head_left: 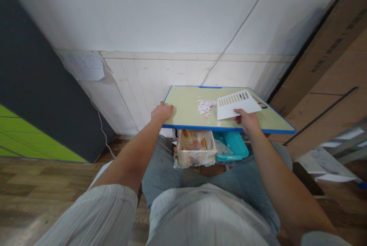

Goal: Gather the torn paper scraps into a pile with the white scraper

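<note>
My right hand (247, 120) pinches the lower edge of a white card (235, 105) with a row of slots cut along its top. The card is held tilted over the right half of a small table (183, 113) with a pale top and blue rim. My left hand (162, 112) is closed round the table's left edge. Between my hands, a loose pile of small whitish-pink paper pieces (205, 106) lies on the tabletop, left of the card. Partly hidden behind the card is a dark-edged flat object (261, 103), whose kind I cannot make out.
Below the table's front edge sit a patterned fabric box (195, 150) and a turquoise plastic basket (236, 147) with pale bits in it. Large cardboard boxes (329, 74) lean at the right. A white wall (160, 12) stands behind, and a dark grey cabinet side (43, 77) at the left.
</note>
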Demonstrator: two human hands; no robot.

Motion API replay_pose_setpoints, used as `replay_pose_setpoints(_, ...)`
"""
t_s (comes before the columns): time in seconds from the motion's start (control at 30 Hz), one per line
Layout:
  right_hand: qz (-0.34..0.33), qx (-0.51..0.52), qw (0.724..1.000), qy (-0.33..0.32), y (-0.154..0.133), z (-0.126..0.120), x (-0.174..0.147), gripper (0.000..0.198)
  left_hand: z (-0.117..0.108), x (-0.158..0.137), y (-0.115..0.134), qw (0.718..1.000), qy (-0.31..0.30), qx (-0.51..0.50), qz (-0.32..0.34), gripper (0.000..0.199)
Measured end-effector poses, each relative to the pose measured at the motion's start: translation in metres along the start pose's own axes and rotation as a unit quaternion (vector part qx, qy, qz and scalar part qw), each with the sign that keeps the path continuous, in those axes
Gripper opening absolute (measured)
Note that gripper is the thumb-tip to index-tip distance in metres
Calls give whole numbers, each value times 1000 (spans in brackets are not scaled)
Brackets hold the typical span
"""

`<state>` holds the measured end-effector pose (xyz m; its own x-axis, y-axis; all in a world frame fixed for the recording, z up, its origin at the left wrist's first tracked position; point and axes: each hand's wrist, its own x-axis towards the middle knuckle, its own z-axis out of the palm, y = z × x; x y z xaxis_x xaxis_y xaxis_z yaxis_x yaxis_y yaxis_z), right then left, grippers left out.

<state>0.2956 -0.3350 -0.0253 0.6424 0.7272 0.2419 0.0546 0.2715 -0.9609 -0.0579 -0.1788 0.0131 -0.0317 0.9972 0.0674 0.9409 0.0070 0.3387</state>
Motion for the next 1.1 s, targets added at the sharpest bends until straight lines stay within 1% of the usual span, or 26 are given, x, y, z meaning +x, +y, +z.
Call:
replay_pose_setpoints(0.17, 9, -6, 1000, -2, 2, -1, 0, 28, -3, -4, 1, 1000, -3, 0, 4, 69)
replay_pose_setpoints(0.37, 17, 5, 1000, 7, 2, -3, 0, 33, -4, -5, 1, 1000, -5, 0, 3, 70)
replay_pose_setpoints(0.6, 6, 10, 1000, 29, 3, 1, 3, 35, -3, -4, 1, 1000, -3, 0, 1, 70)
replay_pose_setpoints(0.93, 27, 3, 1000, 15, -4, -3, -1, 28, -1, -3, 0, 1000, 1, 5, 4, 71)
replay_pose_setpoints(1.1, 24, 10, 1000, 4, -4, -3, -2, 27, 0, -3, 0, 1000, 2, 2, 5, 69)
